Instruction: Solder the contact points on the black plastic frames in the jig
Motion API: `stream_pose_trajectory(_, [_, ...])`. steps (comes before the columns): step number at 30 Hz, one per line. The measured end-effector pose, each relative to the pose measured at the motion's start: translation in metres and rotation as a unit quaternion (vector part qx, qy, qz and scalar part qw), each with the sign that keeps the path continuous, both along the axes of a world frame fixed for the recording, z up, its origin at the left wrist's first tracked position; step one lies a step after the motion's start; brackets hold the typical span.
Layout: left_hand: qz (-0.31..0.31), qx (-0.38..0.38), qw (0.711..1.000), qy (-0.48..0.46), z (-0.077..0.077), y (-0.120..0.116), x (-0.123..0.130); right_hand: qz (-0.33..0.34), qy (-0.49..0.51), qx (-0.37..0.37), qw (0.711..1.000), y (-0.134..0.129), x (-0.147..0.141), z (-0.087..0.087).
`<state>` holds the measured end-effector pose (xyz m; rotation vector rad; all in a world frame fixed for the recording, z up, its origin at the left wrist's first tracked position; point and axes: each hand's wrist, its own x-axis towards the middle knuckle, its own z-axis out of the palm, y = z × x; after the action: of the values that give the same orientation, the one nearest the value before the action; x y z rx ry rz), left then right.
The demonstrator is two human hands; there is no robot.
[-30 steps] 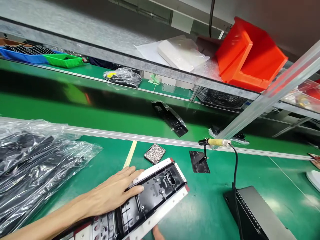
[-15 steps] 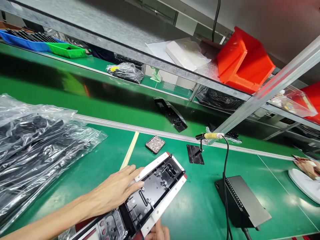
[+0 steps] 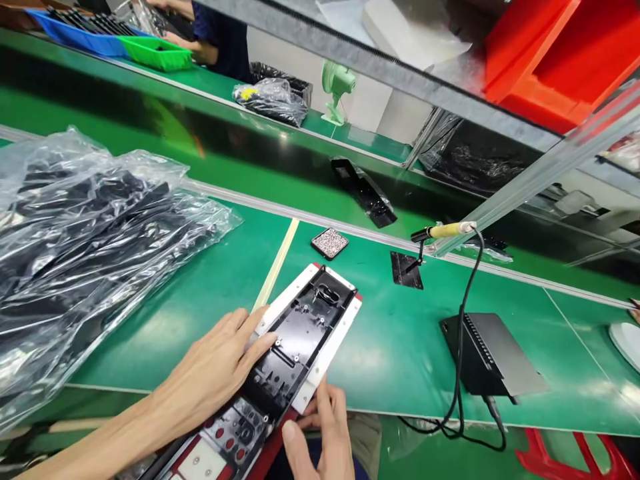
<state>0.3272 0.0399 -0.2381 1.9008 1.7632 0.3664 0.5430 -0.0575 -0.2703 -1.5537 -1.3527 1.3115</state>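
A long black plastic housing (image 3: 300, 330), open side up, with screw posts and ribs, sits in a white-and-red fixture (image 3: 336, 337) that slants up from the bottom edge. My left hand (image 3: 220, 357) grips its left side, fingers over the white rail and thumb across the housing's inner edge. At the lower right corner my right hand (image 3: 327, 427) touches the white rail with its fingertips; the thumb stands apart. Nearer to me, the lower section has red round spots and a white block (image 3: 203, 460).
Bagged black parts (image 3: 100, 227) cover the left. Beyond the fixture are a speckled pad (image 3: 329, 243) and a yellow-handled soldering iron (image 3: 445, 231) in its stand. A black-grey device (image 3: 490, 353) with cables stands right. A metal shelf with a red bin (image 3: 545, 60) overhangs. A co-worker's arm (image 3: 205, 50) shows behind.
The camera view has shifted, showing more of the bench's near edge. My right hand has come out further from beneath the fixture, its thumb now visible. My left hand keeps its hold.
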Motion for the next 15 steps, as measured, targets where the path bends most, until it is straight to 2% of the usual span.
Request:
stream_pose_trajectory(3, [0.038,0.016,0.999,0.004,0.004,-0.013,-0.012,0.047,-0.017,0.014,0.999,0.015,-0.005,0.019])
stream_pose_trajectory(6, [0.08,0.024,0.996,0.013,0.012,-0.019,-0.021,0.116,-0.033,0.029,0.992,0.045,-0.009,0.035])
stream_pose_trajectory(11, [0.145,0.001,0.989,-0.003,0.022,-0.022,-0.024,0.189,-0.101,0.069,0.974,0.119,-0.017,0.042])
stream_pose_trajectory(13, [0.169,-0.014,0.985,-0.034,0.02,-0.024,-0.021,0.236,-0.139,0.084,0.958,0.154,-0.019,0.042])
stream_pose_trajectory(15, [0.172,-0.022,0.981,-0.082,0.012,-0.027,-0.016,0.266,-0.157,0.092,0.947,0.188,-0.018,0.044])
